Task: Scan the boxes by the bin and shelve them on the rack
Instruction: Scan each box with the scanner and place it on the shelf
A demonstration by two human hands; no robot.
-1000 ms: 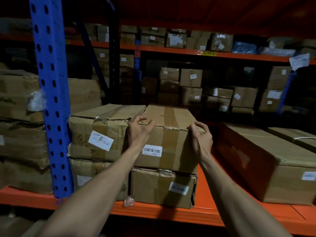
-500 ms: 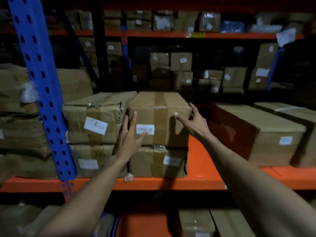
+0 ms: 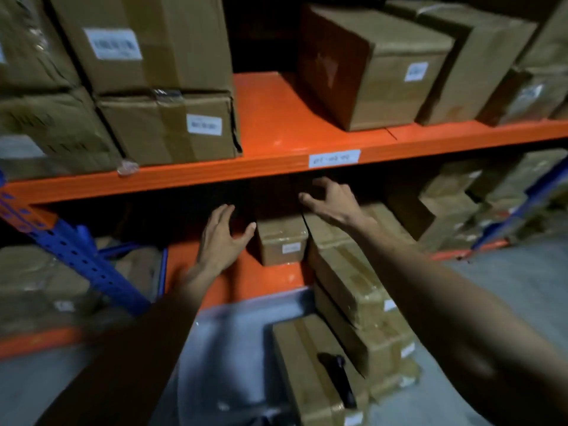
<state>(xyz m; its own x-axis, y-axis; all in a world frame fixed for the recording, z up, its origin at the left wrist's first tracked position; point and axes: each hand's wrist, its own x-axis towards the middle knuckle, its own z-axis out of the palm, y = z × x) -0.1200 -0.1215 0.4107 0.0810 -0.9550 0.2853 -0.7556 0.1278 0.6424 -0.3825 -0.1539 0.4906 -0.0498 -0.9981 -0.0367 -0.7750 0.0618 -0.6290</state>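
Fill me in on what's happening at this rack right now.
A person is shelving cardboard boxes on an orange rack. Both hands are empty: the left hand and the right hand reach, fingers spread, under the upper shelf toward a small box on the lower shelf. More boxes are stacked on the floor nearby, one with a dark handheld device lying on it, possibly the scanner.

The boxes (image 3: 172,130) are matt brown cardboard, sealed with glossy tape and bearing white paper labels; the rack shelf (image 3: 276,118) is smooth, glossy orange-painted metal. The perforated upright (image 3: 80,256) is blue-painted metal; the floor (image 3: 227,348) looks smooth grey concrete.
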